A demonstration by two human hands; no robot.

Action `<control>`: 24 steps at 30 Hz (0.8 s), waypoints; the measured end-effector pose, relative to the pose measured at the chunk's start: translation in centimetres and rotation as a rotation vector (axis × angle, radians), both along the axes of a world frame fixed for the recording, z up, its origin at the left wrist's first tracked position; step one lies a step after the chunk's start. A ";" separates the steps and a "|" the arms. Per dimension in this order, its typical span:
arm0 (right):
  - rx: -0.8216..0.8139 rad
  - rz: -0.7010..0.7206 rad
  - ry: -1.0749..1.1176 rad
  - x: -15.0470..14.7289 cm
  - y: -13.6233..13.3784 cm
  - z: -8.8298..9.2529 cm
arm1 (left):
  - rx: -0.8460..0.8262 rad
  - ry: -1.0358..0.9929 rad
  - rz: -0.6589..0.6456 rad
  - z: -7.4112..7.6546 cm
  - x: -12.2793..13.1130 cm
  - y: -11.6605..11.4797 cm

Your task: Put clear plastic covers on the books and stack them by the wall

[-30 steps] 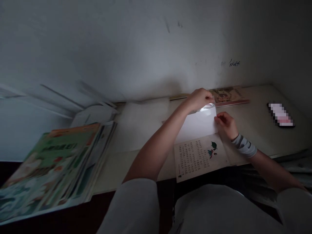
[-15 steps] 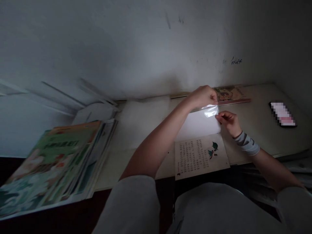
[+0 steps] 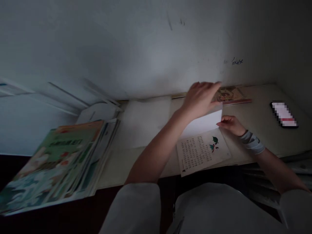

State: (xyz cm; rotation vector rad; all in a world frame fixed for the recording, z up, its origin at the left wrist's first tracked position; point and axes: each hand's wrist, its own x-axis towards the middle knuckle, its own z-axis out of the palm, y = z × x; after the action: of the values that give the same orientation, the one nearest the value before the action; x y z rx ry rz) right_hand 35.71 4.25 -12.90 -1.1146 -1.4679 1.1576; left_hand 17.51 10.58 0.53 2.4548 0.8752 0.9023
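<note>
An open book [image 3: 197, 151] with a printed page and a small coloured drawing lies near the desk's front edge. Its white sheet or inside cover [image 3: 207, 122] is raised along the far side. My right hand [image 3: 230, 125], wrapped at the wrist with a grey band, pinches the right edge of that white sheet between thumb and fingers. Over the sheet's far edge, my left hand [image 3: 201, 99] is held with its fingers stretched out and the thumb apart. Its forearm and palm cover the sheet's left part. Whether the left hand touches the sheet is hard to see.
A stack of books [image 3: 60, 159] stands on the desk's left side. A translucent sheet [image 3: 143, 122] lies beside it. Against the wall rests another book [image 3: 232, 94], and a phone [image 3: 284, 114] lies at the right. The wall [image 3: 146, 48] closes off the far side.
My left hand has let go of the shiny clear film at the sheet's corner and opened its fingers. My right hand has moved slightly lower. The book has turned a little.
</note>
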 end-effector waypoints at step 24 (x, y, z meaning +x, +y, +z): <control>-0.022 -0.027 -0.062 0.4 0.9 -2.1 | -0.456 -0.312 0.554 -15.5 -11.7 -3.8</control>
State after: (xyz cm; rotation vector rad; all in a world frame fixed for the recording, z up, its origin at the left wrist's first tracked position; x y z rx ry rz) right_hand 36.14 5.14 -15.04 -1.1923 -1.4858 1.1319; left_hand 5.76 6.80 -14.94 1.6536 1.4802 1.0772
